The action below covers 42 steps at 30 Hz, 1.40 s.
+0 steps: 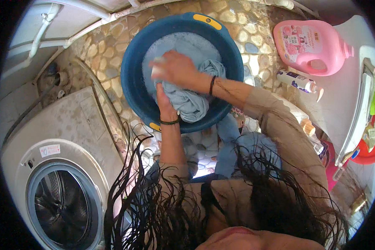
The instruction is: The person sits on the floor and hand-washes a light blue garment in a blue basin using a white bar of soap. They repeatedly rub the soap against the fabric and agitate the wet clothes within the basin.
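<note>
Ahead of me a dark blue plastic basin [129, 84] holds foamy, milky-blue water [181, 40]. Over its near part lies a wet, light blue cloth garment [192, 107], bunched and twisted, with another fold at the right rising from the suds. My left hand [165, 101], a dark band at the wrist, grips the garment from its left side, thumb upward. Across it reaches my right hand [179, 68], closed on a small whitish block [157, 68] that looks like a bar of soap. Motion blurs this hand, and its fingers partly cover the block.
A front-loading washing machine [106, 175] stands at lower left, its drum exposed. Right of the basin are a pink detergent jug [312, 47], a white pump bottle [297, 80] and a red basin [370, 153]. White pipes [90, 29] line the wall above the pebble-patterned floor [112, 59].
</note>
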### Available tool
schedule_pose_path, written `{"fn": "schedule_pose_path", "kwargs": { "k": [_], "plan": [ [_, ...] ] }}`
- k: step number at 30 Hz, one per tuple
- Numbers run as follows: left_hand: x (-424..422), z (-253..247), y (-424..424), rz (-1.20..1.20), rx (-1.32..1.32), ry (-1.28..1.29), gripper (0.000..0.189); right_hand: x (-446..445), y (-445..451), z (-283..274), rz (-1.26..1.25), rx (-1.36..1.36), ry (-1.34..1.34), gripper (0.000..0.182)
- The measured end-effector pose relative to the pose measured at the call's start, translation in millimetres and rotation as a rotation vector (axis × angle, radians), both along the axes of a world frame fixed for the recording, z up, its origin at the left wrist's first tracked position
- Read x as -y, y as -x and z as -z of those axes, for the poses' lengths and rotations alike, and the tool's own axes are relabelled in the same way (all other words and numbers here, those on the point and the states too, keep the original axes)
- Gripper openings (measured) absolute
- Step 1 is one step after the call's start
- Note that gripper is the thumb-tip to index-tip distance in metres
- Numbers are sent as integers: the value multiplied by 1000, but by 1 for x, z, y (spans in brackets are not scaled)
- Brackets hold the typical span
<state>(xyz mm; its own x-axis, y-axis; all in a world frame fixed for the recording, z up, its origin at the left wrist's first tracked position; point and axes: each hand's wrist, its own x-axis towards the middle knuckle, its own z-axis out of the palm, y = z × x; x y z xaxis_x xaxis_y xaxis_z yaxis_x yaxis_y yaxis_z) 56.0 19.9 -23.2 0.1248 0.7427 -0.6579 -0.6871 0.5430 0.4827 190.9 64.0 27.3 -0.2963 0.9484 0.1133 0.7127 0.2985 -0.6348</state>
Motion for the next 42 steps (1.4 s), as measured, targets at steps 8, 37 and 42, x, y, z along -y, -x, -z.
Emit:
{"fn": "schedule_pose_path", "kwargs": {
  "k": [8, 37, 42],
  "plan": [
    [15, 10, 25, -4, -79, -70, 44, 68, -8, -29, -39, -141, -122, 36],
    [33, 34, 28, -67, -118, -242, 42, 52, 1, -46, -206, -62, -250, 32],
    [9, -14, -13, 38, -200, -201, 42, 7, -18, 3, 116, -145, -57, 33]
  ]
}}
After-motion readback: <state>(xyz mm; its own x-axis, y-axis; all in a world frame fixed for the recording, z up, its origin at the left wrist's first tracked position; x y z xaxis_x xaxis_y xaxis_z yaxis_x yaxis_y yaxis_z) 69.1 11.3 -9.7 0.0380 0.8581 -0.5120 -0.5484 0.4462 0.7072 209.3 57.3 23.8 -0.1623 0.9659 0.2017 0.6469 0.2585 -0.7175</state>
